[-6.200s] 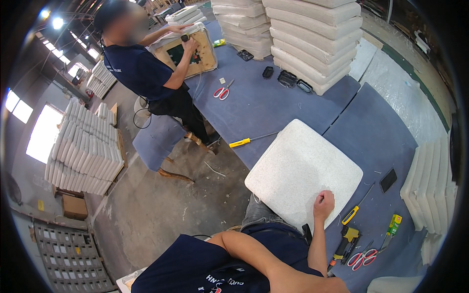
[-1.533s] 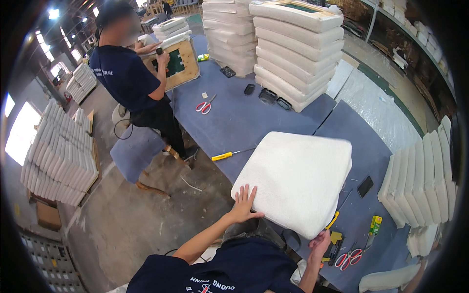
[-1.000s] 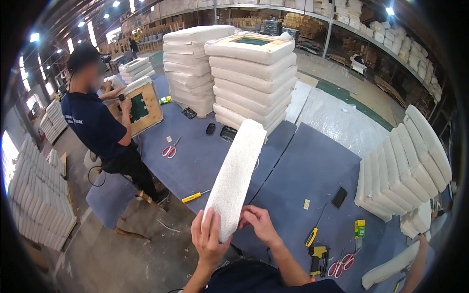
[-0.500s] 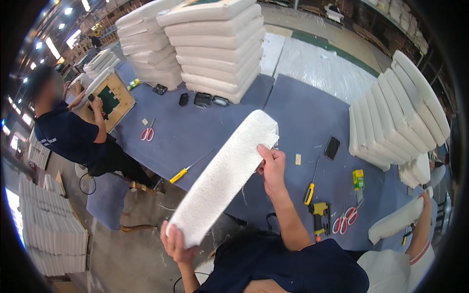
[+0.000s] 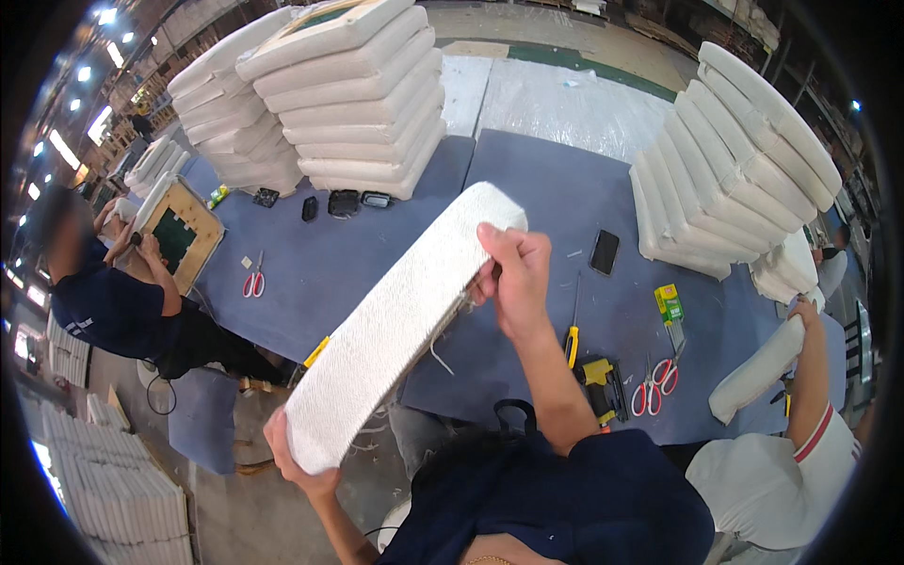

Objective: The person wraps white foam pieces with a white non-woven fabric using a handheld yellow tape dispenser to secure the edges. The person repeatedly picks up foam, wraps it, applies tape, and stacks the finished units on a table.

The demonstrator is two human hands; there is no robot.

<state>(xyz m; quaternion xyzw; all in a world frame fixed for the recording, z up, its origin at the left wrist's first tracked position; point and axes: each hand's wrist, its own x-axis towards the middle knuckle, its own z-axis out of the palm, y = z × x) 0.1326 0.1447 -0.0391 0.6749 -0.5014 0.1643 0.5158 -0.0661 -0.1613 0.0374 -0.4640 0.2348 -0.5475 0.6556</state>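
A long padded panel (image 5: 395,325) covered in white woven fabric is held slantwise in front of me, above the table's near edge. My left hand (image 5: 299,452) grips its lower end, fingers wrapped round the edge. Near the upper end, my right hand (image 5: 513,273) clasps the right edge, thumb on the front face and fingers behind. Loose threads hang from the panel's lower side. Closest to my right forearm lie a yellow-handled screwdriver (image 5: 572,347) and a yellow and black staple gun (image 5: 599,386).
The blue-covered table (image 5: 537,188) bears tall stacks of white cushions (image 5: 363,104), another cushion stack (image 5: 725,179), red-handled scissors (image 5: 650,391) and a phone (image 5: 605,252). On the left a co-worker (image 5: 118,306) handles a wooden-backed panel; another person's arm (image 5: 810,386) holds a white cushion.
The view has shifted, so the table things sit further left. The panel has turned slightly in my two hands, showing more of its lower side; both grips stay.
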